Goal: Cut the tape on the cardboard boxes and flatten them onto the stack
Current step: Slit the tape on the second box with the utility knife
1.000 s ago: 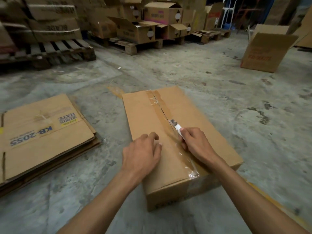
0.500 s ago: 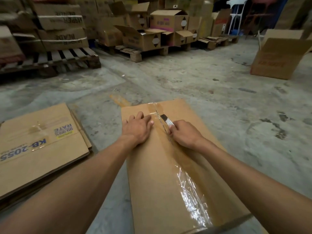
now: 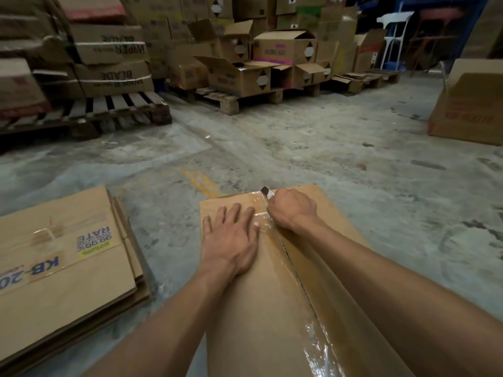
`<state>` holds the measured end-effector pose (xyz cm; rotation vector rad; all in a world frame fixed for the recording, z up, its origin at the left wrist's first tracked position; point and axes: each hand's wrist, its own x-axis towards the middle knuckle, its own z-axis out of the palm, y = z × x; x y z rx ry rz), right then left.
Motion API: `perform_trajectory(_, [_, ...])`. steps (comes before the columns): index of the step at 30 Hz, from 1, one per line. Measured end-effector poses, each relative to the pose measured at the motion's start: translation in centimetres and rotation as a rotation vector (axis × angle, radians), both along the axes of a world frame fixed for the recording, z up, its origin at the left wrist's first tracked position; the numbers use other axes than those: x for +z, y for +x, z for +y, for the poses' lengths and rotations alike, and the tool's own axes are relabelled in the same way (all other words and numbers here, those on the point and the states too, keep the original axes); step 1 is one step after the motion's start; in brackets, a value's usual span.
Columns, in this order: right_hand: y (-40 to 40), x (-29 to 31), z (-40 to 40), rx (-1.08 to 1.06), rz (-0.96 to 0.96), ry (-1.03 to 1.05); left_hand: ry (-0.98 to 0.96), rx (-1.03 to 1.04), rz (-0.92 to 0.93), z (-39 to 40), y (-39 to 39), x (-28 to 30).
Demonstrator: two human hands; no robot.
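A brown cardboard box (image 3: 245, 322) lies on the concrete floor under my arms, with clear tape (image 3: 280, 251) along its centre seam. The seam shows a dark split from near me up to my right hand. My right hand (image 3: 292, 210) grips a utility knife (image 3: 266, 192) whose blade sits at the box's far edge. My left hand (image 3: 231, 235) presses flat on the left flap, fingers spread beside the tape. A stack of flattened boxes (image 3: 68, 268) lies to the left on the floor.
Wooden pallets (image 3: 109, 112) loaded with cartons line the back left and centre (image 3: 245, 99). An open brown box (image 3: 468, 110) stands on the floor at the right. A white chair (image 3: 394, 36) stands far back. Bare concrete lies between the box and the pallets.
My right hand has drawn the knife along the seam away from me to the box's far edge. My left hand slid forward too and flattened. The view has leaned closer over the box.
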<state>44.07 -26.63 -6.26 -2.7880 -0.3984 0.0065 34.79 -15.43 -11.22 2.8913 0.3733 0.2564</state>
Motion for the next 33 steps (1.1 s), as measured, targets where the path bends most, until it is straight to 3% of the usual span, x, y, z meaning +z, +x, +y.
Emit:
perform_trajectory(11, [-0.1, 2.0, 1.5, -0.017, 0.139, -0.019, -0.027, 0.011, 0.013, -0.2, -0.3, 0.5])
perform_trajectory(19, [-0.4, 0.9, 2.8, -0.053, 0.148, 0.040, 0.061, -0.008, -0.040, 1.3, 1.2, 1.1])
perform_trajectory(33, [-0.2, 2.5, 2.7, 0.057, 0.156, -0.167, 0.026, 0.009, -0.100, 1.6, 1.5, 0.8])
